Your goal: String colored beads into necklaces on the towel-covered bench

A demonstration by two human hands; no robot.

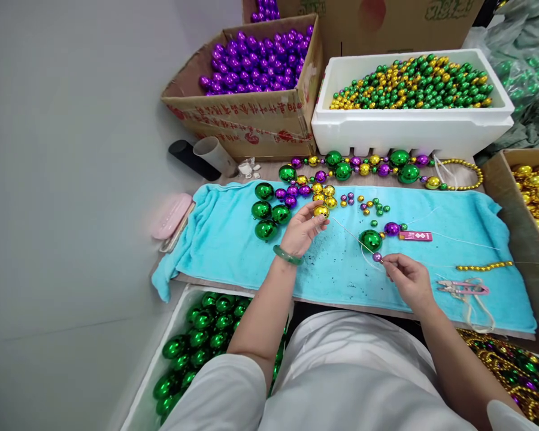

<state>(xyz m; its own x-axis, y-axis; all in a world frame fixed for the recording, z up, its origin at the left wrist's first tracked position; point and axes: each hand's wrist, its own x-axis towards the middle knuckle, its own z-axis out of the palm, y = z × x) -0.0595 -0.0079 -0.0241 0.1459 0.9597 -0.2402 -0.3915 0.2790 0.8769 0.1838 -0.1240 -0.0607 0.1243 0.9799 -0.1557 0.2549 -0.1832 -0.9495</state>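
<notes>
My left hand (302,230), with a green bangle on the wrist, pinches a gold bead (321,211) over a turquoise towel (224,239). My right hand (408,276) is closed on a thin needle and thread (348,233) that points up-left toward the gold bead. A small purple bead (377,257) sits on the thread at my right fingertips. A large green ball (371,240) and a purple bead (391,228) lie strung just above. Loose green balls (266,218), purple and gold beads lie left of my left hand.
A finished bead strand (363,167) lies along the towel's far edge. Behind stand a cardboard box of purple beads (256,60) and a white foam box of green and gold beads (413,81). Pink snips (465,288) lie right. A tray of green balls (197,341) sits at lower left.
</notes>
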